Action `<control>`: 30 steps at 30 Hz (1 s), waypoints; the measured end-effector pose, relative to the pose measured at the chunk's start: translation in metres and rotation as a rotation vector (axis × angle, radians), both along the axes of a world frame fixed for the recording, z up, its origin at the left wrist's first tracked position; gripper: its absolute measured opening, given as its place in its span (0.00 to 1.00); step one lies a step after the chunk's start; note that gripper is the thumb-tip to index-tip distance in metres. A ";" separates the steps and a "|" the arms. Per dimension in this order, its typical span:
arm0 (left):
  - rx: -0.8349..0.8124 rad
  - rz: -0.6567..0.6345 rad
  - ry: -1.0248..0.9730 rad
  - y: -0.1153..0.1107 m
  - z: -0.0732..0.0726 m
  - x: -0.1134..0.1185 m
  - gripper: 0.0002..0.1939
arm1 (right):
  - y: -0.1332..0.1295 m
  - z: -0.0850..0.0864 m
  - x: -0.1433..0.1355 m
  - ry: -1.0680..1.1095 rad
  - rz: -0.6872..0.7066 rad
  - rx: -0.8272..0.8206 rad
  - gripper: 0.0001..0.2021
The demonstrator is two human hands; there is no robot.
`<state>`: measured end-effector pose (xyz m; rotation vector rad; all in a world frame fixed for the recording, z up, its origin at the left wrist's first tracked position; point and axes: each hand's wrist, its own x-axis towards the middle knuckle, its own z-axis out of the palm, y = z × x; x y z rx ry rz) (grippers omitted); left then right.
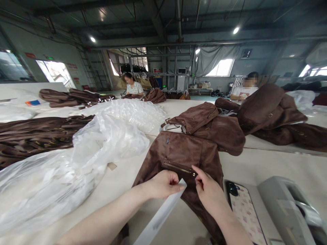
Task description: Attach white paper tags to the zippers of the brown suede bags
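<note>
A brown leather-like bag [194, 146] lies spread on the table in front of me, with a brass zipper [177, 166] across its front. My left hand [166, 183] is closed, pinching the upper end of a white strip [163, 214] between thumb and fingers. This strip runs down and left to the bottom edge of the view. Over the bag's lower right part is my right hand [208, 189], its index finger stretched out beside the zipper's right end. The other fingers curl loosely, and I see nothing held in them.
Crumpled clear plastic [109, 136] and stacked brown pieces [43, 136] cover the left side. More brown bags [268, 109] lie at the right. A phone [245, 207] and a grey device [291, 207] sit by my right arm. Two people [134, 89] work across the table.
</note>
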<state>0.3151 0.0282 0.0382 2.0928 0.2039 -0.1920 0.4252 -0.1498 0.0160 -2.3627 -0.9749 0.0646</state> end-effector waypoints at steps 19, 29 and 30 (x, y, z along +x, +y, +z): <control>0.234 -0.032 0.283 -0.005 0.022 0.054 0.17 | -0.003 0.003 0.001 0.008 0.101 -0.020 0.23; 0.357 0.078 0.142 -0.008 0.004 0.073 0.17 | -0.001 -0.003 0.004 0.062 -0.004 -0.009 0.22; 0.374 0.079 0.112 -0.007 0.002 0.074 0.16 | -0.001 -0.004 0.004 0.061 -0.007 0.001 0.21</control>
